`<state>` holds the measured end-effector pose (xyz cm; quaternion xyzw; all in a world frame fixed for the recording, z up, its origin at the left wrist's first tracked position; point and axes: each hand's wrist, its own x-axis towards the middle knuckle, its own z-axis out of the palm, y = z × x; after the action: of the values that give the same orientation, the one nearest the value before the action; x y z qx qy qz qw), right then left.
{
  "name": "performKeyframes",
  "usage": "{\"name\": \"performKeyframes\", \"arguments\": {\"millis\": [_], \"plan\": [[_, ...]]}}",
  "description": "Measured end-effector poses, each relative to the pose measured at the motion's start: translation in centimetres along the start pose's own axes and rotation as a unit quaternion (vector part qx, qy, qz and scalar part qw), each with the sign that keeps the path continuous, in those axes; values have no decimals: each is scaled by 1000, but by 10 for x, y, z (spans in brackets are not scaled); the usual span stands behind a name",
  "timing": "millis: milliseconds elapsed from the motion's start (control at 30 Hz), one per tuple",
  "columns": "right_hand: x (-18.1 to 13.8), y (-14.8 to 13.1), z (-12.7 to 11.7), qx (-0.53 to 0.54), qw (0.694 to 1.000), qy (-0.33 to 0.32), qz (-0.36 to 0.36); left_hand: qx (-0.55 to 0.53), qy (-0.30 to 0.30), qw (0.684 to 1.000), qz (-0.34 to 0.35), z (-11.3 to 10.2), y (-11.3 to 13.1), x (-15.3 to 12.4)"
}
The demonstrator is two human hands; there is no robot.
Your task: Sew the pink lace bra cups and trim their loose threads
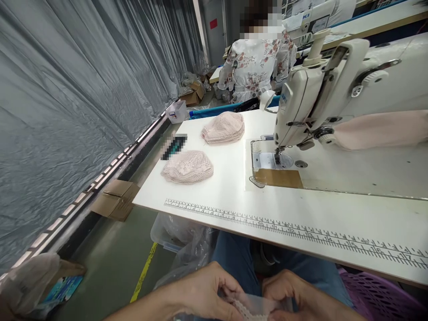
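Observation:
Low in the view, over the lap, my left hand [210, 292] is closed on one side of a pale lace piece [248, 312]. My right hand [289, 290] pinches the other side, with thin see-through material stretched between the two hands. The lower part of the piece falls outside the picture. On the white sewing table [227, 196] lie two stacks of pale pink lace cups, a nearer stack [187, 167] and a farther stack [223, 128]. Both hands are below the table's front edge, apart from the stacks.
A white sewing machine [301, 102] stands on the right, with pink cloth [384, 129] draped on its arm. Beneath the table are a clear plastic bin [160, 234] and a purple basket [381, 294]. Cardboard boxes [115, 200] line the left floor. A person [256, 67] sits ahead.

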<state>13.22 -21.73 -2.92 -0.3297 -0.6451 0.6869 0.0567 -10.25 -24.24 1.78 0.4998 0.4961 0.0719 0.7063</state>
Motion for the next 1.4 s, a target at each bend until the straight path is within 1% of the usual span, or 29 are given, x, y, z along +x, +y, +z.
{"name": "performKeyframes", "arguments": {"millis": [100, 167, 300, 433, 533, 633, 733, 867, 1033, 1133, 1400], "plan": [[2, -12, -1, 15, 1000, -5, 11, -2, 14, 1000, -7, 3, -1, 5], [1, -14, -2, 22, 1000, -3, 11, -15, 24, 999, -16, 4, -2, 8], [-1, -11, -4, 41, 999, -9, -1, -49, 27, 998, -25, 1, -5, 7], [1, -10, -2, 50, 999, -10, -5, -55, 30, 998, -28, -5, -7, 3], [2, -14, 0, 44, 999, -1, -4, -27, 21, 999, -27, -7, -6, 2], [3, -20, 1, 35, 999, 4, 0, -4, -4, 1000, -29, -4, -5, 6], [2, -21, 0, 29, 1000, -1, 3, -11, -18, 999, -39, 1, -4, 13], [-2, -14, -5, 22, 1000, -3, 9, -33, -12, 998, -49, 1, -6, 16], [-6, -3, -9, 24, 1000, -11, 0, -44, -9, 998, -45, -7, -9, 10], [-3, 2, -8, 24, 999, -17, -14, -45, -5, 998, -42, -9, -11, 8], [4, 11, -2, 24, 998, 9, -60, -18, 18, 999, -40, -10, -10, 5]]}}
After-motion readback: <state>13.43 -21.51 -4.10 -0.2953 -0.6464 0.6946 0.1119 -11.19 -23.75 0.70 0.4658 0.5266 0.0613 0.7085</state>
